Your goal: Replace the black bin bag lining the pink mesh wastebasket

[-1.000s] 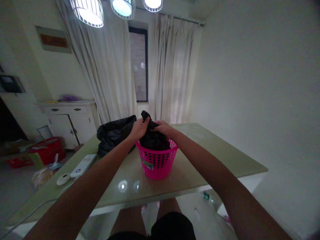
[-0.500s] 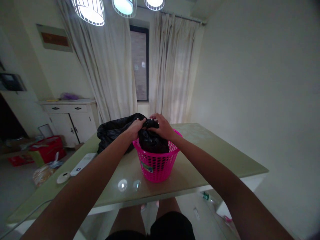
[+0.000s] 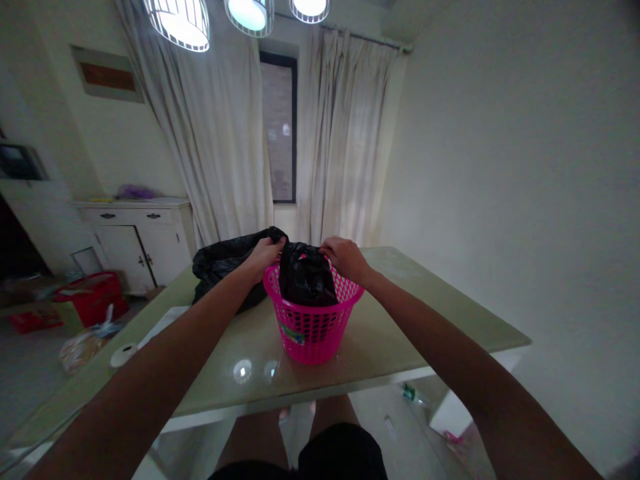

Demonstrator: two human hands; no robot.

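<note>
A pink perforated plastic basket (image 3: pixel 313 333) stands upright near the front edge of the table. Part of a black plastic bag (image 3: pixel 306 277) hangs down inside it, and more black plastic (image 3: pixel 220 263) spreads over the table to the left, behind my left forearm. My left hand (image 3: pixel 270 255) pinches the bag's edge above the basket's left rim. Over the right side of the basket, my right hand (image 3: pixel 346 257) grips the bag's other edge with closed fingers. The plastic is stretched between both hands. The basket's bottom inside is hidden.
A green-topped table (image 3: pixel 410 300) carries the basket. To the left lie a white roll (image 3: pixel 123 355) and a flat white object (image 3: pixel 163 325), partly behind my forearm. A white cabinet (image 3: pixel 140 247) stands back left. Below the table on the right is a plastic bottle (image 3: pixel 414 395).
My hands have moved apart, the right one to the right and the left one slightly left. The bunched black bag between them is now spread wider over the basket.
</note>
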